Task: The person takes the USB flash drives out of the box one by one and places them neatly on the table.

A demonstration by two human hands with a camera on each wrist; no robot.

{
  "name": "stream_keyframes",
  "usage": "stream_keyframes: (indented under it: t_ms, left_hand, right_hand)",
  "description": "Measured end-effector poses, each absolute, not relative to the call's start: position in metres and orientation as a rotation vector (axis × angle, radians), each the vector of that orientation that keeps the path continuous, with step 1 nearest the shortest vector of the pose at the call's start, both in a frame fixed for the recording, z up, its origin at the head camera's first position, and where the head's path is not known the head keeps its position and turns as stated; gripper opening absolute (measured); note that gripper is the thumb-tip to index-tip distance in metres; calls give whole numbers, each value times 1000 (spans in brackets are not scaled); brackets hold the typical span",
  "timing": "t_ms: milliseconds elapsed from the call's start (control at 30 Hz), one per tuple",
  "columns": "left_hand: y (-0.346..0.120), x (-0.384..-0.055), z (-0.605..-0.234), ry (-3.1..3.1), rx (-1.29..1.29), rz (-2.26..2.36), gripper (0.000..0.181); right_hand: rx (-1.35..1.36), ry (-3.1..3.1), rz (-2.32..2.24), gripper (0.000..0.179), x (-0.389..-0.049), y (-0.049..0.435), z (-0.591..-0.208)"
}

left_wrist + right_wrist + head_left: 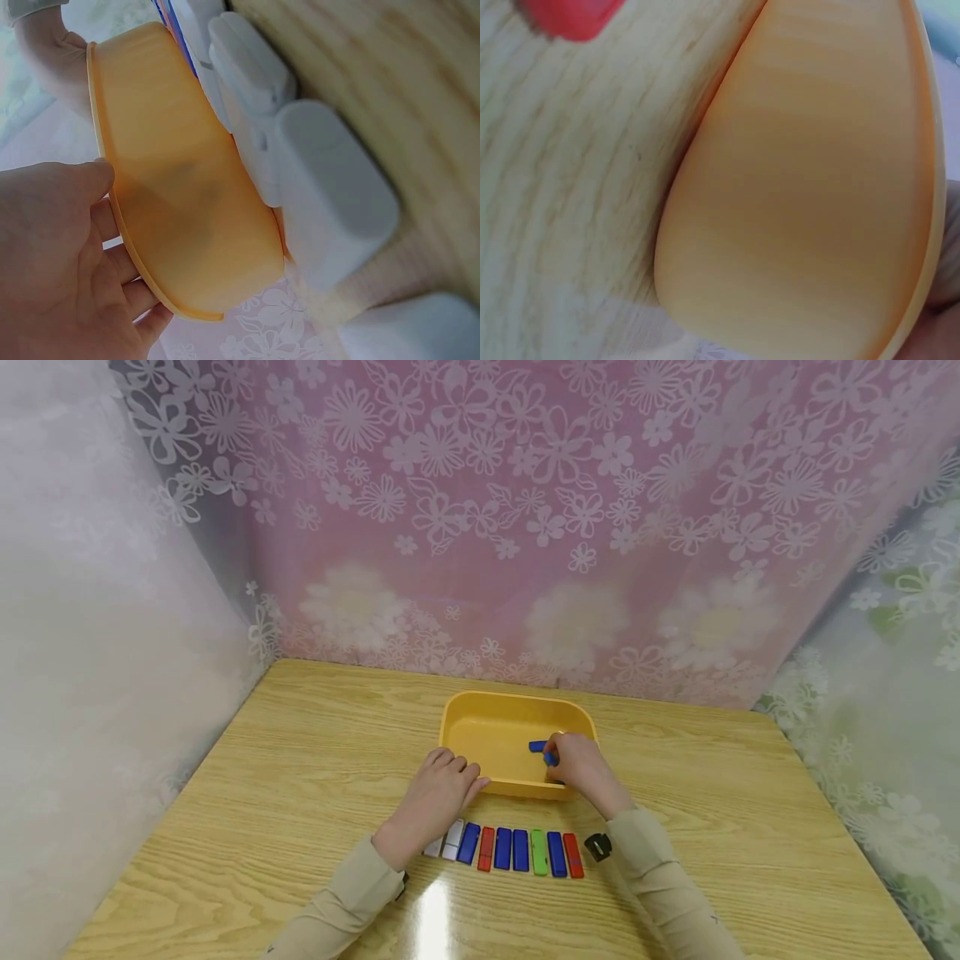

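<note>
A yellow plastic tub stands on the table. My left hand holds its near left rim, and in the left wrist view the thumb lies on the outer side while the other fingers are behind the rim. Inside the tub, at its right end, my right hand pinches a small blue plastic piece. Another blue piece is right beside those fingers. In the right wrist view the tub wall hides most of that hand.
In front of the tub lies a row of small oblong plastic pieces: white, blue, red and green. The row ends at a red piece on the right. A flowered curtain hangs behind the wooden table.
</note>
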State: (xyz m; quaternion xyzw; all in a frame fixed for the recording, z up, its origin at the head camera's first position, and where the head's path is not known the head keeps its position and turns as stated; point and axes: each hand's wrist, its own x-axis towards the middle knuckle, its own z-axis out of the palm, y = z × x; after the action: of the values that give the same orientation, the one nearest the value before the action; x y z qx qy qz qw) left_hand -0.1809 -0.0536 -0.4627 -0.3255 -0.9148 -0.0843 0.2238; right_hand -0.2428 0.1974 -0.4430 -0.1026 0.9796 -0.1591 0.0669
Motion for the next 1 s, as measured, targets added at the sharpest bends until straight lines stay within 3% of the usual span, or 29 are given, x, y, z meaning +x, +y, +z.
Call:
stream_keyframes:
  t_ms: [467,1000]
  left_hand:
    - [-53,-180,-463,-2509,-905,-250,28]
    - [-54,-181,-464,-2510,-903,-261,27]
  right_hand:
    - [-315,3040,-592,21,-241,197,-446]
    - [-329,2926,-1340,29,-220,210,-433]
